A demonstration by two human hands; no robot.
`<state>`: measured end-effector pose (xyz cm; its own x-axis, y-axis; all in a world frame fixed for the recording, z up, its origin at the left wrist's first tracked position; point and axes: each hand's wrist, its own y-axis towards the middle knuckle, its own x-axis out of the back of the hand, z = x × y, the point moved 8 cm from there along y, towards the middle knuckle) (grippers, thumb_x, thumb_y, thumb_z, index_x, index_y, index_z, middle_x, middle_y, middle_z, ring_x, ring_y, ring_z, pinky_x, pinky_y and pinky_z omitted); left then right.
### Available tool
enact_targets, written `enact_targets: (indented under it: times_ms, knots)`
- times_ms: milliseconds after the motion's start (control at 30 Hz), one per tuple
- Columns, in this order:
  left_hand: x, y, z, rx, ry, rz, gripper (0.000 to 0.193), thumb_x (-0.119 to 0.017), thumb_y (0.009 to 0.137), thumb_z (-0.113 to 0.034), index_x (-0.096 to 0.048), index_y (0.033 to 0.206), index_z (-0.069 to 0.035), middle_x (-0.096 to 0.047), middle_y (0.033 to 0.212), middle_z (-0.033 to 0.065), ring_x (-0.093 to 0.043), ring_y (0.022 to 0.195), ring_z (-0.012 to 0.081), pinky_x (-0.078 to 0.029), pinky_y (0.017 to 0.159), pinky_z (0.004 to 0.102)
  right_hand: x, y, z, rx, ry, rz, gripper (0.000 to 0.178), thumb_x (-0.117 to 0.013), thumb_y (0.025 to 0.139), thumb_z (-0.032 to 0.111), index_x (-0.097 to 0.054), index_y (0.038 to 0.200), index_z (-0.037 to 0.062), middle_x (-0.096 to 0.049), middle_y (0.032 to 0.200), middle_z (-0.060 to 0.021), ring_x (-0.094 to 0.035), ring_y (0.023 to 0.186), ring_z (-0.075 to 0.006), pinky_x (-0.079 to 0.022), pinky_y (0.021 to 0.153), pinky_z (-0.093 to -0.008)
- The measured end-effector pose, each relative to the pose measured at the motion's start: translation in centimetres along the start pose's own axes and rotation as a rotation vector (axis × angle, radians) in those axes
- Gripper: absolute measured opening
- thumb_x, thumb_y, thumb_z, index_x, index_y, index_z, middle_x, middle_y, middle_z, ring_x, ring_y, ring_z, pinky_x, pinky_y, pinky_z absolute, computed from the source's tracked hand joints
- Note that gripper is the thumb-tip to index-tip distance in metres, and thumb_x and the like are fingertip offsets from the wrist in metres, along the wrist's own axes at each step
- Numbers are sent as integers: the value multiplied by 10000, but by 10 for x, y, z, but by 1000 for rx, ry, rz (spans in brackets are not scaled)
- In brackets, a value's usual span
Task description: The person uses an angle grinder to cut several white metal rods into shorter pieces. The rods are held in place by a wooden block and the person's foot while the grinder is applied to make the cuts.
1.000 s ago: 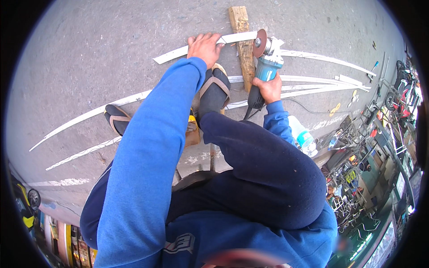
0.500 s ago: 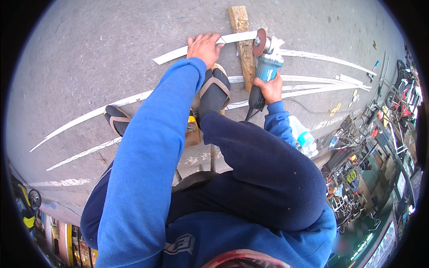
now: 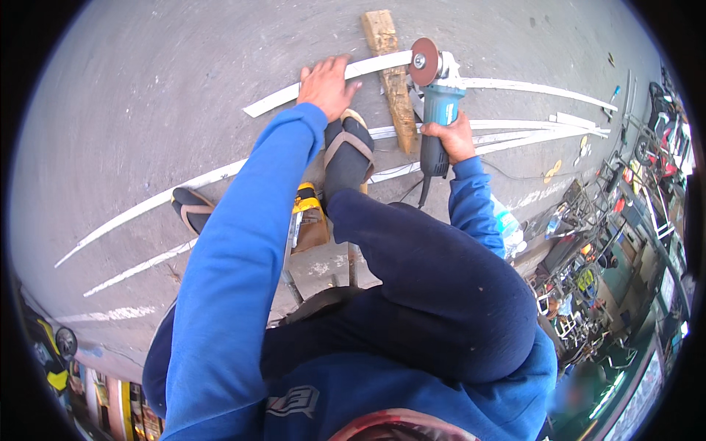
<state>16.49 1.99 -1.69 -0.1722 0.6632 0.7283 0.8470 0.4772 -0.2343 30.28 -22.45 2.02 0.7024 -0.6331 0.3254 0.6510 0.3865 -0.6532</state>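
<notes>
My left hand (image 3: 327,88) grips a white metal-like strip (image 3: 273,98), fingers over its far edge and thumb on the near side. That strip crosses a rough wooden block (image 3: 398,94) on the ground. In my right hand (image 3: 451,138) is a teal and black angle grinder (image 3: 441,106), held by its body. Its reddish-brown disc (image 3: 424,62) stands at the strip's right end; whether they touch I cannot tell. A pale sliver (image 3: 418,103) shows between block and grinder. Another white strip (image 3: 533,89) extends rightward from behind the grinder.
Several long white strips (image 3: 158,188) lie across the pavement around my sandalled feet (image 3: 349,151). A yellow and black object (image 3: 307,202) sits near my leg. A clear bottle (image 3: 507,220) is beside my right forearm. Tools and metal clutter (image 3: 588,279) fill the right side.
The grinder has turned more upright and its disc faces me more. The yellow and black object shows more from behind my left sleeve. My left hand stays on the strip.
</notes>
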Motion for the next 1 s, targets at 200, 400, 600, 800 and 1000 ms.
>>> enact_targets:
  times_ms: [200,400,600,800,1000]
  knots:
    - [8,23,8,-129,-114,218,308,-592,969,-303,-597,1167,-67,-652,1130,198,-629,1042,426,-507,888,509,15,-22,3,44,-211,-252,595,-829,592,175,-594,1094,-42,-693,959,-145,-675,877,-240,-541,818,-370]
    - [7,51,18,107,11,427,380,-598,970,-353,-655,1227,-79,-688,1134,209,-645,1062,397,-498,930,487,36,-31,65,110,-823,-496,637,-820,604,221,-568,1140,-12,-682,999,-263,-669,955,-437,-535,842,-479]
    - [10,47,20,153,-48,363,444,-628,941,-420,-683,1202,-66,-681,1140,228,-641,1076,398,-493,941,472,33,-8,110,272,-1111,-426,568,-793,634,147,-556,1142,54,-657,1057,-187,-663,955,-414,-552,817,-487]
    - [5,44,25,158,-147,374,539,-617,933,-499,-674,1197,-32,-652,1175,262,-615,1110,414,-474,961,465,34,-2,111,324,-1191,-382,595,-781,647,136,-534,1182,57,-656,1077,-177,-662,959,-419,-557,817,-481]
    - [9,45,23,114,-179,345,492,-621,935,-456,-669,1203,-46,-665,1163,241,-620,1103,406,-477,961,459,50,-14,85,231,-1167,-404,623,-771,643,139,-542,1214,44,-663,1093,-217,-665,969,-429,-549,835,-491]
